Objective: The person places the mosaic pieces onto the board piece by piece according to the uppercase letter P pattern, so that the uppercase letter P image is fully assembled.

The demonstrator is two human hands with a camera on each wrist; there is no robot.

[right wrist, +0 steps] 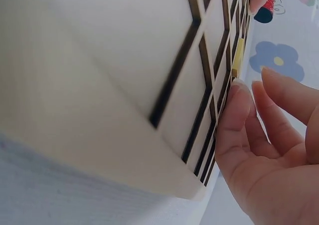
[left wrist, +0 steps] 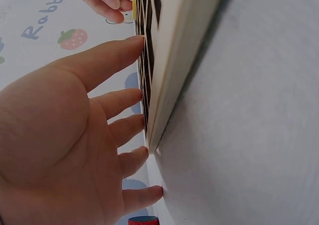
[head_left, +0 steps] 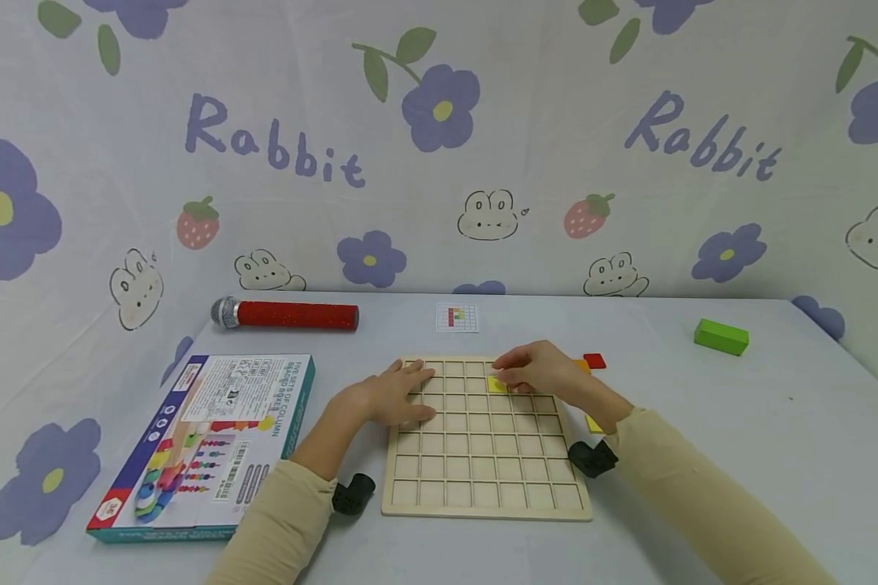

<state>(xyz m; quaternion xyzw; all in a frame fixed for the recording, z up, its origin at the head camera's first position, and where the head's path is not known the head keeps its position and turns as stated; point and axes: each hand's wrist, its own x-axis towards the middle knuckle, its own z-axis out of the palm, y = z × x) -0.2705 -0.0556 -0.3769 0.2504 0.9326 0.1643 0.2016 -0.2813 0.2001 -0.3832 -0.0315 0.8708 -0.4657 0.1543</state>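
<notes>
A square wooden grid board (head_left: 486, 469) lies flat on the table. My left hand (head_left: 391, 396) rests on its left edge with fingers spread; in the left wrist view the fingertips (left wrist: 135, 44) meet the rim and grid. One yellow tile (head_left: 495, 384) sits in a cell of the second row from the far side. Over that tile is my right hand (head_left: 545, 372), fingers bent. The right wrist view has a fingertip right at the end of the yellow tile (right wrist: 238, 59), with a gap between the thumb and the other fingers.
Right of the board, partly behind the right arm, lie red (head_left: 594, 361), orange (head_left: 581, 366) and yellow pieces (head_left: 594, 426). A small patterned card (head_left: 457, 318) lies behind it. A boxed toy set (head_left: 212, 455) and red microphone (head_left: 296, 314) are left; a green block (head_left: 721, 336) is far right.
</notes>
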